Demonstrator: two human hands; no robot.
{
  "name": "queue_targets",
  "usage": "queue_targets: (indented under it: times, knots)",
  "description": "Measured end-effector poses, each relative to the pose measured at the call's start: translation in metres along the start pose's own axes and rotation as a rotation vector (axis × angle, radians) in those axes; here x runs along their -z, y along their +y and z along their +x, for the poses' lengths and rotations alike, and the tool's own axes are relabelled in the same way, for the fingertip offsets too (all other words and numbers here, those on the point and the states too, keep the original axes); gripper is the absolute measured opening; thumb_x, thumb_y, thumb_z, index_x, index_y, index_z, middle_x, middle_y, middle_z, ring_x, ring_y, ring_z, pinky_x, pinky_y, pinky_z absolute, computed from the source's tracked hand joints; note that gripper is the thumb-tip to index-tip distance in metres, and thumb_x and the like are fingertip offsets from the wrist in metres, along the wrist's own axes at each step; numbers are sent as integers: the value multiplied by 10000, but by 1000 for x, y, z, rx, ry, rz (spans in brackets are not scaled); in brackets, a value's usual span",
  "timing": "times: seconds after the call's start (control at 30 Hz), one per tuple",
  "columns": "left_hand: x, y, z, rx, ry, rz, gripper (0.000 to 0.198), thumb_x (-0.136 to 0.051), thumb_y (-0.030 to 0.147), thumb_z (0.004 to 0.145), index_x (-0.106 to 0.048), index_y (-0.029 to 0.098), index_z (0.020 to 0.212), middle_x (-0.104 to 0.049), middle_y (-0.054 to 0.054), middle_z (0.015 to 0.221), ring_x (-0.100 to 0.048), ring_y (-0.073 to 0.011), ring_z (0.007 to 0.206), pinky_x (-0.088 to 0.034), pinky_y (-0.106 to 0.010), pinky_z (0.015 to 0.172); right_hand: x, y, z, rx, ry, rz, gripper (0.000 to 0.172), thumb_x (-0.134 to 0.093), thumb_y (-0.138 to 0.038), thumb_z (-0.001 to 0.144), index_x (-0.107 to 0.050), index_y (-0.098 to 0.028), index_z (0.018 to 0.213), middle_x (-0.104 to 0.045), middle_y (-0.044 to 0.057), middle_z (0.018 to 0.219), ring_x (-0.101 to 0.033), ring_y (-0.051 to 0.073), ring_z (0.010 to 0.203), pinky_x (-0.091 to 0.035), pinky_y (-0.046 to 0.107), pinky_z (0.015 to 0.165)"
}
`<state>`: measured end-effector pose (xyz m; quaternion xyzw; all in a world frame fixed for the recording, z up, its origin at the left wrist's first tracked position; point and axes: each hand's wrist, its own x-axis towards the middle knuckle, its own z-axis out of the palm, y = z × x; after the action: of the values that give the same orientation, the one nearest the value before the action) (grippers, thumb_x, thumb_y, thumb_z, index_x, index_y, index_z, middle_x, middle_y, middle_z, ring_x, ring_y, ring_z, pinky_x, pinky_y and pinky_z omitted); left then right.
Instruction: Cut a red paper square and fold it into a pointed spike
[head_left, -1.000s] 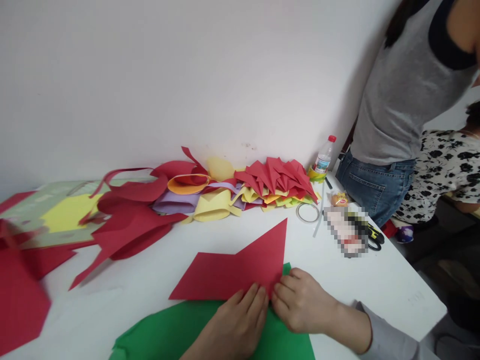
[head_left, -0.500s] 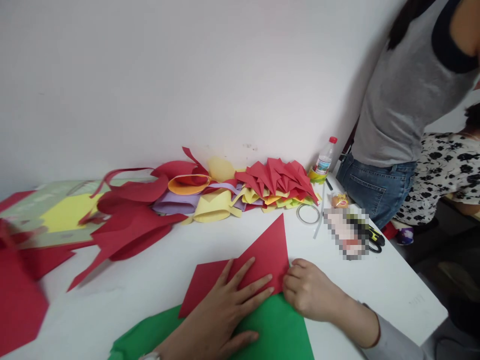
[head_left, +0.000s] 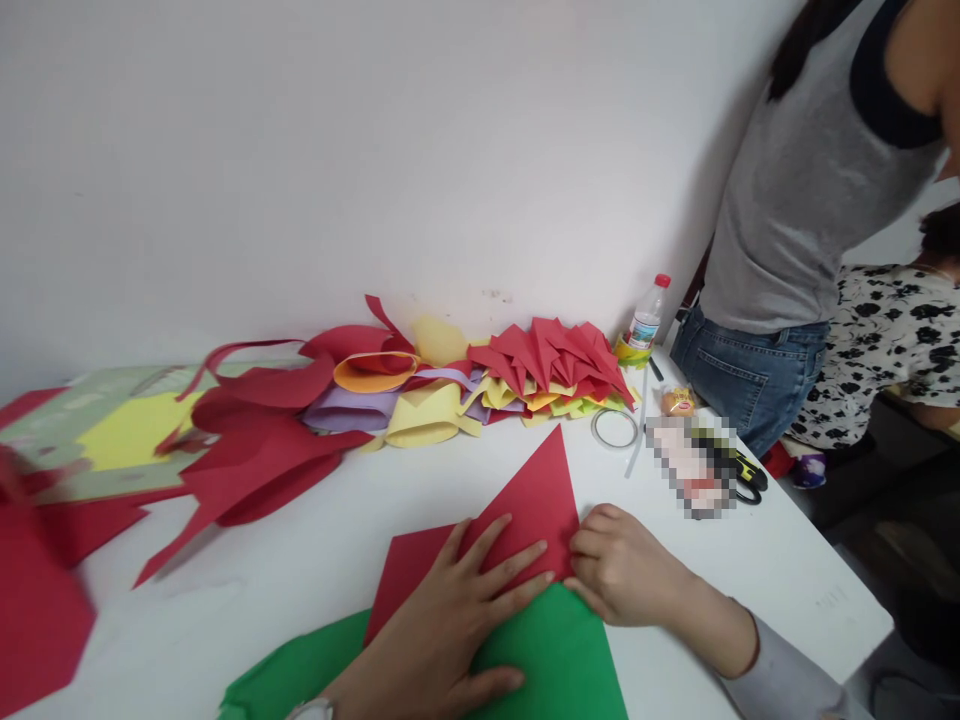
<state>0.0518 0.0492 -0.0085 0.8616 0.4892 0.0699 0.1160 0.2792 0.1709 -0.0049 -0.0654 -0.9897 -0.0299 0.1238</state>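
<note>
A folded sheet of red paper (head_left: 534,500) lies near the front of the white table, one corner pointing away from me. It overlaps a green sheet (head_left: 559,655) that is closer to me. My left hand (head_left: 457,625) rests flat on the red paper with its fingers spread, its thumb over the green. At the red paper's right edge, my right hand (head_left: 630,568) is closed with the fingers curled in, gripping that edge. The fingertips of the right hand are partly hidden.
Red paper shapes (head_left: 259,450), a yellow paper tube (head_left: 424,415) and a pile of folded red pieces (head_left: 551,355) line the wall. A bottle (head_left: 646,322), a tape ring (head_left: 615,428) and scissors (head_left: 750,480) lie right. Two people are beyond the table's right edge.
My right hand has shifted slightly away from me along the red paper's edge. My left hand stays almost in place, fingers still spread.
</note>
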Motion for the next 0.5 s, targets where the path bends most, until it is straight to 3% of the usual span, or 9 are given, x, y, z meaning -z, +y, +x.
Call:
queue_targets:
  times: [0.07, 0.13, 0.23, 0.37, 0.43, 0.5]
  knots:
    - [1, 1, 1, -2, 15, 6, 717, -455, 658, 891, -183, 395, 1500, -402, -41, 1521, -208, -429, 1429, -185, -714, 1080, -4, -1, 1, -89, -5, 41, 259, -522, -317, 952, -661, -155, 805, -647, 64, 803, -561, 184, 811, -428, 351, 794]
    - [3, 1, 1, 2, 25, 7, 711, -447, 654, 898, -185, 387, 1503, -413, -47, 1516, -217, -410, 1432, -170, -686, 1099, -8, -1, 1, -164, -27, 69, 304, -479, -365, 978, -653, -133, 1071, -667, 127, 1087, -569, 220, 1038, -426, 390, 917]
    - [4, -2, 1, 6, 17, 3, 706, -431, 654, 903, -188, 373, 1505, -421, -47, 1511, -208, -395, 1439, -171, -676, 1104, -11, -1, 2, -214, -122, 92, 525, -372, -443, 1009, -414, -123, 1423, -458, 153, 1461, -382, 262, 1354, -293, 492, 1109]
    - [-9, 0, 0, 28, 79, 89, 700, -427, 634, 911, -256, 307, 1507, -402, -74, 1522, -253, -362, 1431, -195, -627, 1123, -9, -1, 2, -260, -232, 126, 546, -322, -430, 1021, -314, -154, 1492, -361, 121, 1537, -282, 259, 1431, -209, 537, 1162]
    - [-22, 11, -2, 88, 189, 205, 666, -437, 578, 926, -352, 221, 1481, -398, -124, 1518, -318, -359, 1402, -187, -598, 1133, -8, -1, 2, -264, -242, 141, 539, -322, -413, 1022, -308, -157, 1497, -350, 115, 1544, -275, 257, 1438, -197, 539, 1170]
    - [-36, 27, -4, 62, 215, 310, 665, -492, 530, 911, -413, 145, 1447, -451, -157, 1477, -358, -352, 1377, -200, -541, 1141, -7, -1, 2, -255, -237, 152, 530, -323, -395, 1024, -310, -158, 1497, -350, 110, 1544, -274, 252, 1441, -197, 535, 1175]
